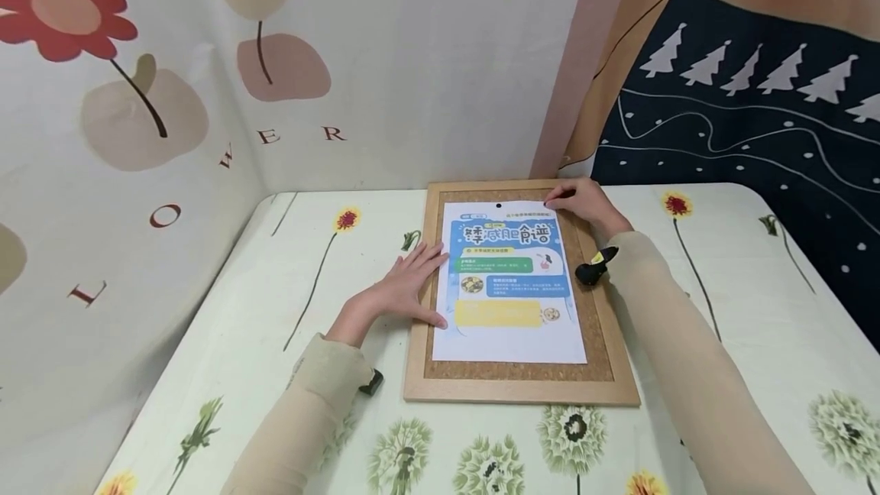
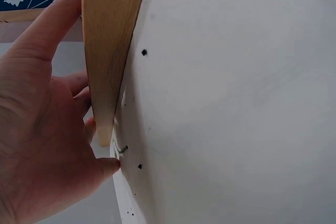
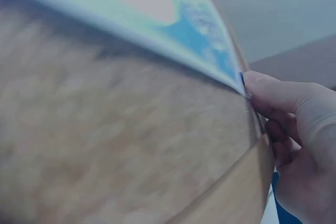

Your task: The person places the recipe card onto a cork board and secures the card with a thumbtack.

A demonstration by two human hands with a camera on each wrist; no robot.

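Observation:
A printed sheet of paper with blue, green and yellow blocks lies on a wood-framed cork board. One black pushpin sits in its top edge. At the sheet's upper right corner my right hand pinches a small dark pushpin against the paper; the fingertips cover most of it. My left hand, fingers spread, rests at the board's left side, its fingertips reaching the paper's left edge. From the left wrist, the hand appears beside the wooden frame.
The board lies on a table with a flower-patterned cloth. Behind it hangs a pale curtain with floral prints, and to the right a dark cloth with white trees. Each wrist wears a black camera.

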